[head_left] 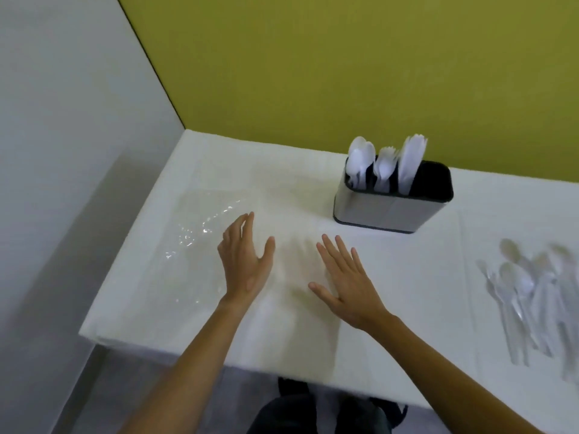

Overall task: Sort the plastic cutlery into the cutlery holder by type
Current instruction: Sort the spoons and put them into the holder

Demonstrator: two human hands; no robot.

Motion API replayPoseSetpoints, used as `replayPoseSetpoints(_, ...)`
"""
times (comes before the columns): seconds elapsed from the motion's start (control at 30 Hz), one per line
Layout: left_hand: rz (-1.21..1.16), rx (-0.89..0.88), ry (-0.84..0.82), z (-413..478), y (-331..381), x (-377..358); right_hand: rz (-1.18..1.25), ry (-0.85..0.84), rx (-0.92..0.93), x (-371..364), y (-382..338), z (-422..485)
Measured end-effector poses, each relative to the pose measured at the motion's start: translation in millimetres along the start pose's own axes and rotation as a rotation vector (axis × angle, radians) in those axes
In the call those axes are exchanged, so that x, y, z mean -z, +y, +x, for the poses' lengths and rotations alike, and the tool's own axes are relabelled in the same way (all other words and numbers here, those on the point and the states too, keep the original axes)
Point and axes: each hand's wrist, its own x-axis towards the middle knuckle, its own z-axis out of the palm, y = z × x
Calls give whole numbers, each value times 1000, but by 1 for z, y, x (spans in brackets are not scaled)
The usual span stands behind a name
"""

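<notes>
White table [407, 277] fills the lower view, set in a corner between a grey wall and a yellow-green wall [313, 73]. On its left part lies a clear plastic sheet or bag [200, 233], flat and glinting, apparently with nothing in it. The cutlery holder [393, 198], a grey upright box with a dark inside, stands near the back edge; spoons [360, 159] are in its leftmost slot, forks [383, 166] next, and a third white bunch [412, 158] beside those, type not clear through the blur. The right end of the holder shows dark and looks unfilled. The loose pile of cutlery [532, 292] lies at the right, well apart from both hands, blurred; spoon bowls can be made out, other types cannot. Left hand [246, 261] hovers at the sheet's edge, fingers spread, gripping nothing. Right hand [347, 283] is flat and splayed just above or on the table, also holding nothing; contact cannot be told. Judgement: partly sorted, pile remains. For the next pick, the right hand should go to the pile, take pieces of one type only, line up the handles, and drop them handle-down into the matching slot. Risk: smooth, light pieces tangle and slip, and the narrow holder could tip if knocked.
</notes>
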Motion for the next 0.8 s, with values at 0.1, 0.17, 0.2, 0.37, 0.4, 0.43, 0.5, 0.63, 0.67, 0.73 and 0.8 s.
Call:
replayPoseSetpoints(0.1,-170,-32,-143,-11,35,-28,183,154,-204,13,26,-43)
replayPoseSetpoints(0.17,-351,22,-223,-9,57,-40,334,343,-378,27,42,-61)
replayPoseSetpoints(0.2,-432,68,-256,-4,74,-46,418,451,-463,37,51,-68)
replayPoseSetpoints(0.37,-675,302,-290,38,133,-58,783,610,-696,97,87,-39)
replayPoseSetpoints(0.4,-716,342,-294,47,142,-59,832,592,-688,109,93,-29)
replayPoseSetpoints(0.43,-753,381,-301,54,148,-61,888,570,-684,120,98,-18)
replayPoseSetpoints(0.5,-817,437,-336,62,157,-64,1016,510,-686,132,106,2)
replayPoseSetpoints(0.63,-859,440,-433,59,164,-71,1027,417,-670,128,113,23)
replayPoseSetpoints(0.67,-861,440,-432,58,162,-73,1015,432,-667,124,115,24)
replayPoseSetpoints(0.73,-841,431,-434,59,154,-79,987,451,-675,118,120,21)
replayPoseSetpoints(0.8,-824,442,-432,58,148,-80,984,465,-688,121,111,13)
